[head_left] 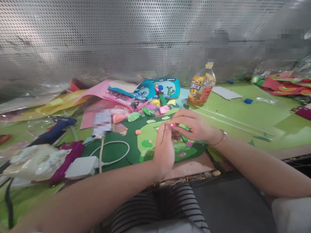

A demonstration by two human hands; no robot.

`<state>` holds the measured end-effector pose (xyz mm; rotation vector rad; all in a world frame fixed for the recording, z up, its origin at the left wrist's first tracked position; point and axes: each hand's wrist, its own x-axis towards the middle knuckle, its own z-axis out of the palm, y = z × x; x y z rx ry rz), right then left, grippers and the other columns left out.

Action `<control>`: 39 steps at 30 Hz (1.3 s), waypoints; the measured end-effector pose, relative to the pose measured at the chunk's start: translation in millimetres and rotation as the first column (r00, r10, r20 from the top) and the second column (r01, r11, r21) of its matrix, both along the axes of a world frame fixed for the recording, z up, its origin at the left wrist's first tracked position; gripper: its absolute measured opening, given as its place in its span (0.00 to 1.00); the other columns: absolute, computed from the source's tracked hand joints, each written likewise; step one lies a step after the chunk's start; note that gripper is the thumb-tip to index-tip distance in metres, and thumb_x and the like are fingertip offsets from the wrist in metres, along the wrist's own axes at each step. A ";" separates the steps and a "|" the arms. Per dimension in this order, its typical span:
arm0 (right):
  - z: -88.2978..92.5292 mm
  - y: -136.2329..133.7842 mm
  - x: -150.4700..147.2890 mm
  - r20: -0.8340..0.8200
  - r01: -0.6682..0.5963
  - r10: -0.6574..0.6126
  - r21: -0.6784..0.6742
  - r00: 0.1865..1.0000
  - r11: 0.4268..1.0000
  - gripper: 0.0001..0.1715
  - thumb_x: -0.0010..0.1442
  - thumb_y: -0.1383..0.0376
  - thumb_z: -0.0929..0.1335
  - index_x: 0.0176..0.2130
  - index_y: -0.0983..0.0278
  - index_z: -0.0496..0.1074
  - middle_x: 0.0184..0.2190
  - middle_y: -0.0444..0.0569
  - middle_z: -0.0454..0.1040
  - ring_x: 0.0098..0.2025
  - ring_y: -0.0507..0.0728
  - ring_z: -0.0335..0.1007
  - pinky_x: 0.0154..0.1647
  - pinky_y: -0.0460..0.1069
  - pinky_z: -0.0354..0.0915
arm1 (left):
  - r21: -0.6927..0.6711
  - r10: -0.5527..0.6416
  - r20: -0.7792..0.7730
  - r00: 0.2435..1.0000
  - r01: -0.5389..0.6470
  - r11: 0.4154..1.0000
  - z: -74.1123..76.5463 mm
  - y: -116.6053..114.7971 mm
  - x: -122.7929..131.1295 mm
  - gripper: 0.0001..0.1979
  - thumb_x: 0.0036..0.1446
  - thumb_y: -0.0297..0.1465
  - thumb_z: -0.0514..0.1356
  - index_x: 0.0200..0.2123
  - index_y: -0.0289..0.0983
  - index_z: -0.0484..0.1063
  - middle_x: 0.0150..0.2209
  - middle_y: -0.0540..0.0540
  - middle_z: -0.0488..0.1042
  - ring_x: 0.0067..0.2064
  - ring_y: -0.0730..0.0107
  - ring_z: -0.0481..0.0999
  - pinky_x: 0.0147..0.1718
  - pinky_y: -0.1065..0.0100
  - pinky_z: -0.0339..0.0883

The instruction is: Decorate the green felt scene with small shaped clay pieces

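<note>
Pinching small pink flower (172, 125) mid-frame: R hand (194, 127) grips it w/ fingertips; L hand (166, 147) right beside, can't tell if gripping too. Green board (145, 132) below, ctr; bottle (201, 85) upright on counter (245, 111), upper R.

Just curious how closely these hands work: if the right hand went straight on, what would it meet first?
Most likely the left hand, close beside the small pink piece; exact depth is hard to judge.
</note>
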<state>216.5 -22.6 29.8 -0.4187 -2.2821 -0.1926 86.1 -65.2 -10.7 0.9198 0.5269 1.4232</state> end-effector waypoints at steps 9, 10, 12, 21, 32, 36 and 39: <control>1.7 -2.0 -0.9 0.000 0.009 -0.009 -0.001 1.000 1.000 0.11 0.59 0.69 0.63 0.43 0.63 0.68 0.35 0.51 0.72 0.39 0.53 0.69 0.40 0.49 0.69 | -0.007 -0.016 0.033 0.999 0.016 1.000 -0.2 1.1 0.8 0.12 0.60 0.40 0.52 0.32 0.37 0.63 0.27 0.52 0.62 0.28 0.78 0.62 0.30 0.74 0.59; 1.7 -2.3 -1.1 0.000 0.011 -0.011 -0.001 1.000 1.000 0.11 0.60 0.69 0.63 0.44 0.63 0.68 0.35 0.51 0.72 0.39 0.53 0.69 0.40 0.49 0.69 | -0.009 -0.011 0.028 1.000 0.012 1.000 -0.4 1.1 0.8 0.11 0.60 0.39 0.52 0.32 0.37 0.63 0.27 0.52 0.62 0.28 0.77 0.62 0.30 0.74 0.59; 1.3 -2.7 -1.2 -0.001 0.014 -0.014 0.000 1.000 1.000 0.11 0.60 0.68 0.62 0.44 0.63 0.68 0.36 0.50 0.72 0.40 0.53 0.70 0.40 0.49 0.69 | -0.012 -0.003 0.019 1.000 0.004 1.000 -1.3 1.1 0.7 0.12 0.61 0.39 0.51 0.32 0.38 0.64 0.26 0.53 0.62 0.28 0.77 0.62 0.29 0.74 0.59; -0.6 -0.4 -0.3 -0.017 0.012 -0.012 0.004 1.000 1.000 0.10 0.60 0.67 0.64 0.43 0.63 0.70 0.36 0.50 0.74 0.40 0.52 0.71 0.41 0.49 0.70 | -0.023 -0.009 0.035 0.999 0.010 1.000 -1.0 1.7 -0.6 0.10 0.61 0.37 0.51 0.31 0.38 0.63 0.27 0.53 0.61 0.28 0.77 0.61 0.29 0.74 0.59; -0.1 -0.4 -1.2 -0.039 0.028 -0.027 0.033 0.999 0.999 0.09 0.60 0.66 0.65 0.41 0.64 0.71 0.35 0.51 0.75 0.38 0.52 0.72 0.39 0.48 0.71 | -0.021 -0.012 0.050 0.999 0.013 1.000 1.1 -0.1 -0.6 0.12 0.60 0.39 0.51 0.30 0.37 0.62 0.26 0.52 0.61 0.28 0.76 0.61 0.29 0.73 0.58; 0.8 -1.0 -1.2 -0.026 0.033 -0.032 0.037 0.999 0.999 0.08 0.60 0.66 0.65 0.40 0.64 0.71 0.35 0.51 0.75 0.38 0.52 0.72 0.39 0.48 0.71 | 0.009 -0.038 0.066 0.997 0.038 0.999 2.4 1.0 -1.6 0.10 0.61 0.35 0.50 0.29 0.37 0.61 0.26 0.52 0.61 0.27 0.76 0.62 0.28 0.73 0.58; 1.8 -1.6 -1.0 -0.020 0.039 -0.038 0.052 0.999 0.998 0.08 0.59 0.68 0.65 0.40 0.66 0.71 0.35 0.52 0.75 0.38 0.53 0.72 0.39 0.49 0.71 | 0.028 -0.038 0.056 0.998 0.037 0.999 2.1 1.5 -1.7 0.09 0.61 0.33 0.48 0.29 0.37 0.61 0.25 0.52 0.61 0.27 0.76 0.62 0.28 0.72 0.58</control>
